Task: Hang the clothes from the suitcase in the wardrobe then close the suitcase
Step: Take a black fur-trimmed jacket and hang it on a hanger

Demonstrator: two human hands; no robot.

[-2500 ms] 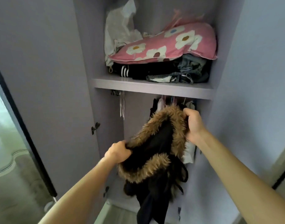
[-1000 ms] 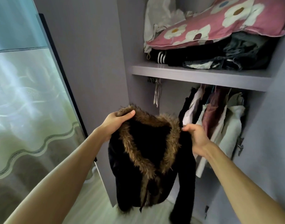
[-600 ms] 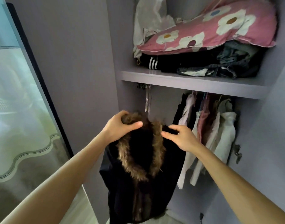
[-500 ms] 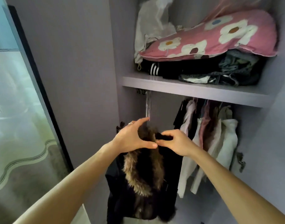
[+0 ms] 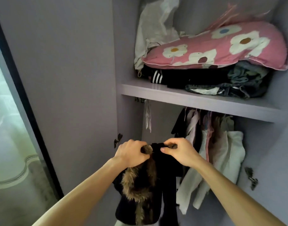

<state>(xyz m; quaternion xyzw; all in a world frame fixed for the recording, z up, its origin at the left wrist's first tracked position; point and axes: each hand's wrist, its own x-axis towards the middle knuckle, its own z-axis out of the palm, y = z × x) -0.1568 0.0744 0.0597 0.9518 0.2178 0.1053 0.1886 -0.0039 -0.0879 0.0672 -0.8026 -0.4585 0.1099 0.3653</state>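
Observation:
A black jacket with brown fur trim (image 5: pixel 140 190) hangs down in front of the open wardrobe (image 5: pixel 197 99). My left hand (image 5: pixel 131 154) grips its furry collar at the top left. My right hand (image 5: pixel 180 152) pinches the black fabric of the collar just to the right. Both hands hold the jacket folded lengthwise, below the shelf and left of the hanging clothes. No hanger shows in my hands. The suitcase is out of view.
Several pale and dark garments (image 5: pixel 213 152) hang on the rail at the right. The shelf above carries a pink flowered pillow (image 5: pixel 218 49), folded dark clothes (image 5: pixel 197 79) and a white bag (image 5: pixel 156 26). The open wardrobe door (image 5: pixel 66 79) stands at left, beside a frosted glass panel (image 5: pixel 9 128).
The jacket was held spread open by its collar; my hands have come together at the top, folding it narrow. My left hand's fingers have now curled round the fur.

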